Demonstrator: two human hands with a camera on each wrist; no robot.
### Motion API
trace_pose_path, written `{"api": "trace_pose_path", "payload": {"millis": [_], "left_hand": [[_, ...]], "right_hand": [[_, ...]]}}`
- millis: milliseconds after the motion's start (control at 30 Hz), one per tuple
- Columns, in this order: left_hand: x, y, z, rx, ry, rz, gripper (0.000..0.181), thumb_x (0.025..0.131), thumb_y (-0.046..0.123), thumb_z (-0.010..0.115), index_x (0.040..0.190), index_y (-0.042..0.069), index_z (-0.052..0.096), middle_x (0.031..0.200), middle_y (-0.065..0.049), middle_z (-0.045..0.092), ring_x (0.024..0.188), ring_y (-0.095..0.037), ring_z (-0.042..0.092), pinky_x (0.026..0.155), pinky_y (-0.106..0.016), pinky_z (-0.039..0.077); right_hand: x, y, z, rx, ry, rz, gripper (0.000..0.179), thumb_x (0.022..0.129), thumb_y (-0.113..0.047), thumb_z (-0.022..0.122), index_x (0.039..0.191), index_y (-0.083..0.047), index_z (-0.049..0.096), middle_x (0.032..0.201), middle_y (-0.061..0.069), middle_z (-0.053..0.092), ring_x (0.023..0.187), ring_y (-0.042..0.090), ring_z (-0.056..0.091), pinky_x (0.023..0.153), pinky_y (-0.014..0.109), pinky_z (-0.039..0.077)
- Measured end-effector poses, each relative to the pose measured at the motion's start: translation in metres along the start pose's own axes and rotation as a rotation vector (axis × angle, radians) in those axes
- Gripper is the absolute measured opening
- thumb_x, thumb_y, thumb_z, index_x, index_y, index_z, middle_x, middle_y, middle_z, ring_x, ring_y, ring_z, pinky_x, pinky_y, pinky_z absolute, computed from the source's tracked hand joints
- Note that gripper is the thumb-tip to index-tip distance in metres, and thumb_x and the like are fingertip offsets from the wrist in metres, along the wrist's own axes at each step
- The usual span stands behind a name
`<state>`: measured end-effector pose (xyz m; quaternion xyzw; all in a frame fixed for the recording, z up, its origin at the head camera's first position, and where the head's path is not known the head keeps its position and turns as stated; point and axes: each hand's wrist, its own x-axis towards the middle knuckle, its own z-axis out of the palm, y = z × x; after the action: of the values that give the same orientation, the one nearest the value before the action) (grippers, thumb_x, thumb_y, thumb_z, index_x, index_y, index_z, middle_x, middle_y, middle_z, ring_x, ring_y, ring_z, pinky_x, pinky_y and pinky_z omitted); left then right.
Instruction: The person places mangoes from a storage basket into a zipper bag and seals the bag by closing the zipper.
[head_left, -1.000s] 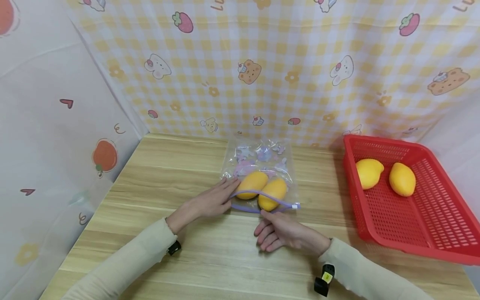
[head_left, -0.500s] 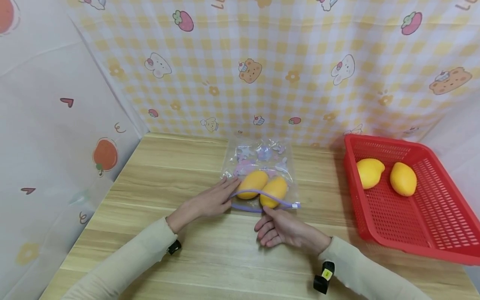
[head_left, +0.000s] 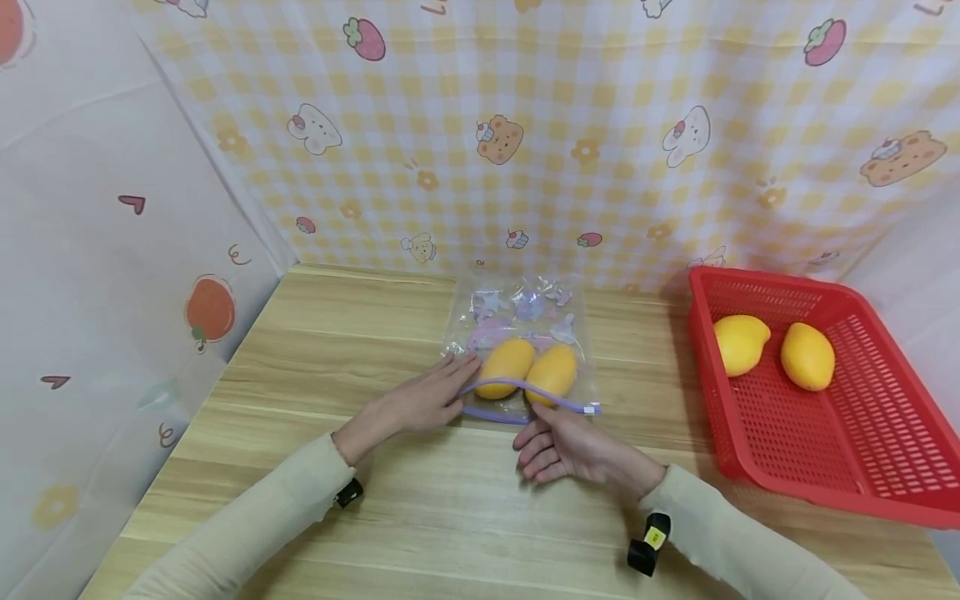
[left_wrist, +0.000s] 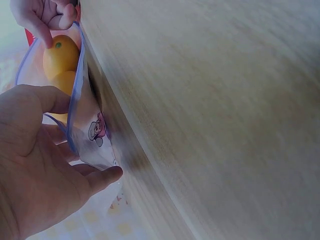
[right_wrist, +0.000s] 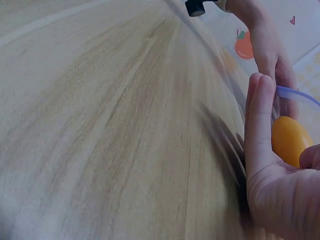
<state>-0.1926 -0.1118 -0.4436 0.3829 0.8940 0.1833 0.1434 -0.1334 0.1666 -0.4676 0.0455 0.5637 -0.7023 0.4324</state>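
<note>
Two mangoes (head_left: 506, 367) lie near left grip (head_left: 411, 405), one touching right grip (head_left: 576, 446).

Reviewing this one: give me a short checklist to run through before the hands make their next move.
1. Mouth open: ok; the purple zip edges of the zip bag stand apart.
2. Fruit inside: ok; the left mango and right mango both lie in the bag.
3. Left hand gripping the bag: cannot tell; it touches the left side.
4. Right hand at the fruit: ok; its thumb reaches the right mango's near end.
5. Sealed for lifting: not ok; the slider sits at the zip's right end, mouth open.
6. Red basket out of the way: ok; it stands apart, to the right.
</note>
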Motion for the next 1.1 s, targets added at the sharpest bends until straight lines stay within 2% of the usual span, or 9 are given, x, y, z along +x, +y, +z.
{"api": "trace_pose_path", "payload": {"millis": [267, 533, 700, 867, 1100], "left_hand": [[0.0, 0.001, -0.001, -0.012, 0.004, 0.013, 0.067, 0.103, 0.013, 0.053, 0.159, -0.005, 0.021, 0.164, -0.023, 0.016, 0.15, -0.044, 0.011, 0.121, -0.048, 0.012], [0.0, 0.002, -0.002, -0.023, 0.007, 0.015, 0.067, 0.103, 0.012, 0.054, 0.159, -0.004, 0.021, 0.164, -0.023, 0.016, 0.149, -0.044, 0.011, 0.121, -0.049, 0.012], [0.0, 0.002, -0.003, -0.02, 0.011, 0.019, 0.067, 0.103, 0.012, 0.054, 0.159, -0.005, 0.021, 0.164, -0.023, 0.017, 0.149, -0.044, 0.012, 0.121, -0.049, 0.012], [0.0, 0.002, -0.003, -0.008, 0.006, 0.023, 0.067, 0.103, 0.012, 0.054, 0.158, -0.005, 0.021, 0.164, -0.024, 0.017, 0.149, -0.044, 0.012, 0.121, -0.05, 0.013], [0.0, 0.001, -0.003, -0.007, 0.003, 0.022, 0.067, 0.103, 0.012, 0.054, 0.158, -0.005, 0.021, 0.164, -0.024, 0.017, 0.149, -0.044, 0.012, 0.121, -0.05, 0.013]], "right_hand": [[-0.001, -0.001, -0.002, 0.027, -0.039, -0.006, 0.067, 0.111, -0.048, 0.022, 0.108, 0.005, 0.063, 0.084, 0.011, 0.072, 0.072, 0.021, 0.072, 0.066, 0.034, 0.062], [-0.013, -0.001, -0.002, 0.027, -0.17, -0.005, 0.07, 0.109, -0.053, 0.026, 0.12, 0.008, 0.057, 0.096, 0.014, 0.072, 0.083, 0.025, 0.073, 0.072, 0.037, 0.062], [-0.023, -0.003, -0.003, -0.013, -0.231, -0.006, 0.067, 0.108, -0.055, 0.032, 0.126, 0.007, 0.052, 0.104, 0.017, 0.071, 0.091, 0.028, 0.072, 0.08, 0.043, 0.061], [-0.034, -0.009, -0.005, -0.082, -0.24, -0.03, 0.057, 0.109, -0.043, 0.038, 0.129, 0.009, 0.048, 0.108, 0.021, 0.069, 0.093, 0.032, 0.072, 0.083, 0.052, 0.059], [-0.051, -0.017, -0.004, -0.244, -0.173, -0.091, 0.041, 0.106, -0.019, 0.052, 0.13, 0.014, 0.049, 0.114, 0.028, 0.066, 0.097, 0.038, 0.071, 0.079, 0.05, 0.06]]}}
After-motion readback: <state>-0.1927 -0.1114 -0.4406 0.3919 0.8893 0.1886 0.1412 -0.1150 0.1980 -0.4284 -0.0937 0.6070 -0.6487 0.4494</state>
